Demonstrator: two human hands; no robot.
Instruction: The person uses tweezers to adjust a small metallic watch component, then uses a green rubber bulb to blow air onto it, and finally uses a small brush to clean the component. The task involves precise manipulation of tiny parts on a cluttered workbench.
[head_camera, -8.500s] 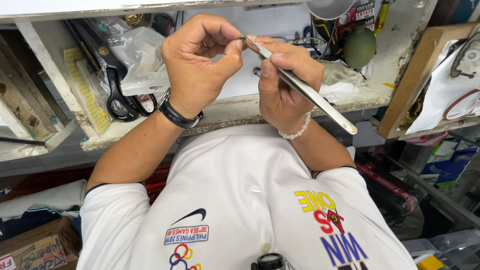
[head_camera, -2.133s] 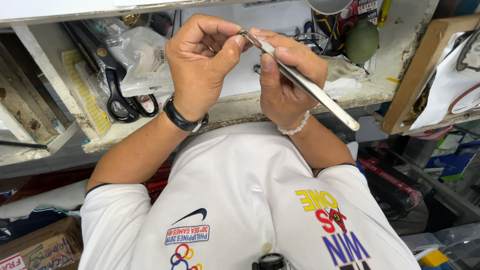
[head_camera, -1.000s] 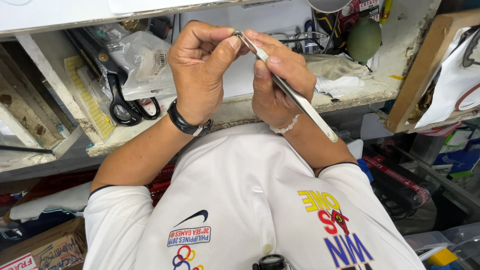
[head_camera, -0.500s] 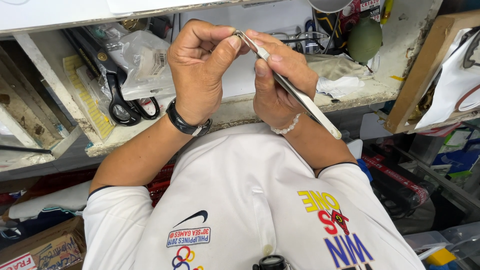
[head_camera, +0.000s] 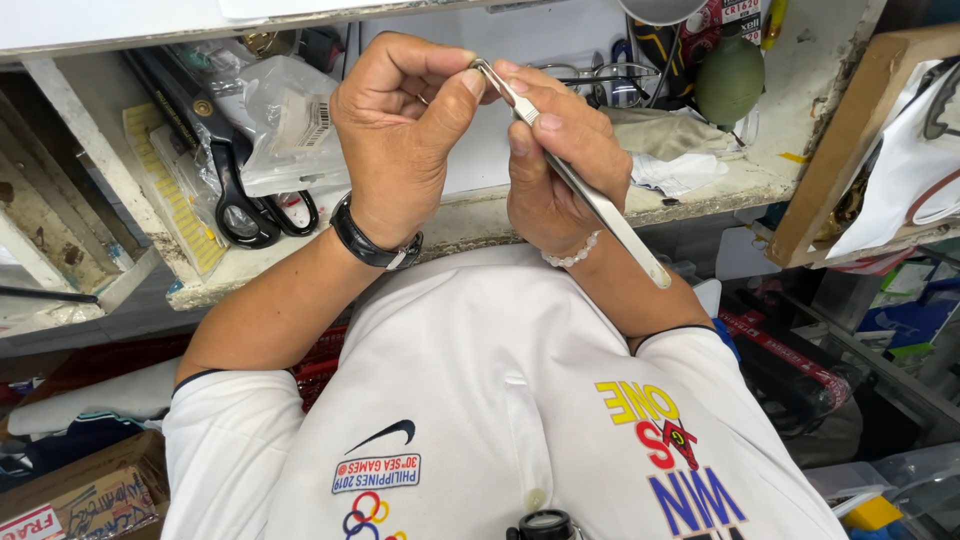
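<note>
We are looking down at two hands raised close together above a cluttered bench (head_camera: 470, 215). Our right hand (head_camera: 560, 165) is gripping long metal tweezers (head_camera: 575, 180), their tips pointing up and left. Our left hand (head_camera: 405, 140) is curling inward, thumb and forefinger pinching at the tweezer tips; whatever sits between them is too small to make out. Black scissors (head_camera: 235, 195) are lying on the bench at the left, beside a clear plastic bag (head_camera: 290, 125).

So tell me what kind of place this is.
Probably a small repair or craft workbench: the right hand works metal tweezers against the left hand, with black scissors and bagged parts on a worn, cluttered shelf.
</note>
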